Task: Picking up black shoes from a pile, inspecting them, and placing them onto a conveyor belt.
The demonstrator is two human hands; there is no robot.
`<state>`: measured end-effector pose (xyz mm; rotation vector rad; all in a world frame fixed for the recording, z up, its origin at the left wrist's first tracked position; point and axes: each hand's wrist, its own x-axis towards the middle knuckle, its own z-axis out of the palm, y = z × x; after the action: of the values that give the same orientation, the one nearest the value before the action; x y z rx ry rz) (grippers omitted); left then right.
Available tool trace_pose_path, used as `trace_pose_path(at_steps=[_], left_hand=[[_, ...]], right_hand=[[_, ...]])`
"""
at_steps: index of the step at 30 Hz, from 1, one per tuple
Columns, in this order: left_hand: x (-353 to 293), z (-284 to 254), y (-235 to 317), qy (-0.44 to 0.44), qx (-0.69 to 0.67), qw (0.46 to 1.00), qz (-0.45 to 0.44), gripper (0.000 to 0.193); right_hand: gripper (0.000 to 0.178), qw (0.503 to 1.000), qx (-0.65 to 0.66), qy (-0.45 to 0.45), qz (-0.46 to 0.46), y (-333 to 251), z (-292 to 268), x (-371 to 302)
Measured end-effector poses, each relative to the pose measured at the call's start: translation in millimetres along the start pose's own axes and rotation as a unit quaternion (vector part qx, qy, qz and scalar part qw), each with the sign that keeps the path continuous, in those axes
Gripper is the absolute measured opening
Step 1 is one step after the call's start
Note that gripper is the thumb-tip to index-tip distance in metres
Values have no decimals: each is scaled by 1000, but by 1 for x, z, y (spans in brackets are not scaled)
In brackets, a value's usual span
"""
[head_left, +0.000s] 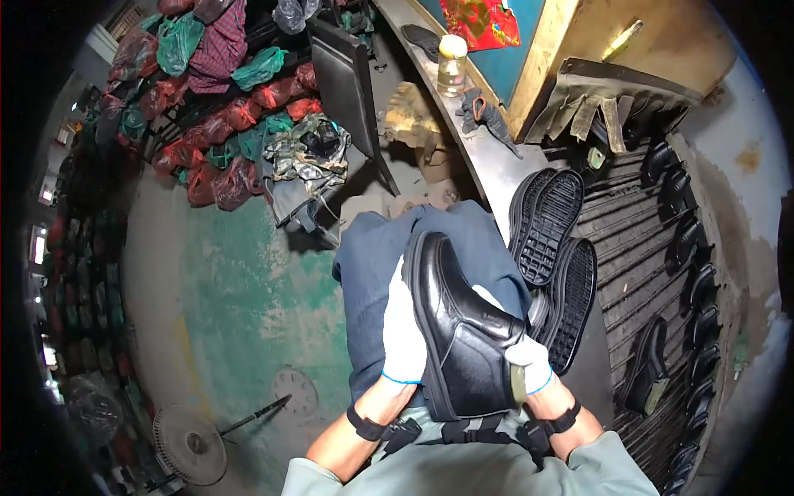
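Note:
A shiny black leather ankle boot (pixel 463 339) lies over my lap, its toe pointing away from me and its thick sole toward the left. My left hand (pixel 403 335), in a white glove with a blue cuff edge, is wrapped along the sole side. At the boot's upper opening, my gloved right hand (pixel 531 364) grips the rim, next to a greenish strip there. Part of the right hand's fingers is hidden behind the boot. Close by on the right, several black shoe soles (pixel 556 223) rest on a metal ledge, treads showing.
To the right runs a slatted conveyor (pixel 616 273) with a black shoe (pixel 645 364) and a row of others along its far side. Ahead stand a flap-fronted housing (pixel 612 95), a bottle (pixel 452 66) and a chair (pixel 343 83). A fan (pixel 188 444) stands lower left; bagged bundles (pixel 223 132) lie upper left.

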<state>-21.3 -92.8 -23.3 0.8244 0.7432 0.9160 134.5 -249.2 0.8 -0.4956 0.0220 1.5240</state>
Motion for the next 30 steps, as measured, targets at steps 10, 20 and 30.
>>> trace_pose_path(at_steps=[10, 20, 30], left_hand=[[-15, -32, -4, -126, -371, 828, -400, 79], [-13, -50, 7, -70, -417, 816, -395, 81], [-13, -46, -21, -40, -387, 869, -306, 77]], right_hand=[[75, 962, -215, 160, -58, -2, 18, 29], [48, 816, -551, 87, -151, 16, 9, 83], [69, 715, -681, 140, -74, 12, 28, 74]])
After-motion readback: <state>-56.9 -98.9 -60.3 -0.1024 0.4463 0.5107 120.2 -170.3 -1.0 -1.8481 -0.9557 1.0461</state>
